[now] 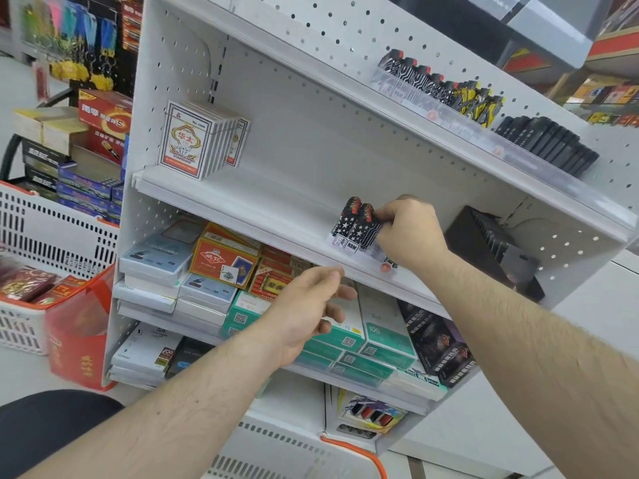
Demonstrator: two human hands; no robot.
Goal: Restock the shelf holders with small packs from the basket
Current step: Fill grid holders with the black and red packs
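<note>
Right hand (pixel 409 229) is up on the middle shelf (pixel 249 205), its fingers curled around a small cluster of lighters (pixel 356 223), the packs being restocked. They are black with white stars and red-orange caps, standing upright in a clear holder (pixel 349 248) at the shelf's front edge; the holder's label reads "NBM". Left hand (pixel 311 305) hangs just below the shelf edge, at about seven o'clock from the lighters, fingers loosely bent and holding nothing.

At ten o'clock from the lighters, far along the same shelf, stands a row of white playing-card packs (pixel 193 140) marked "No.1999" with two red Chinese characters on a gold emblem. On the shelf above, at one o'clock, more lighters (pixel 446 88) in black-and-white and yellow patterns line another holder. Below, an orange card box (pixel 224 261) sits on white cable boxes (pixel 155 257). Teal boxes (pixel 387 337) carry QR codes and "100". At nine o'clock, a white basket (pixel 52 233) with a red rim sits by the unit.
</note>
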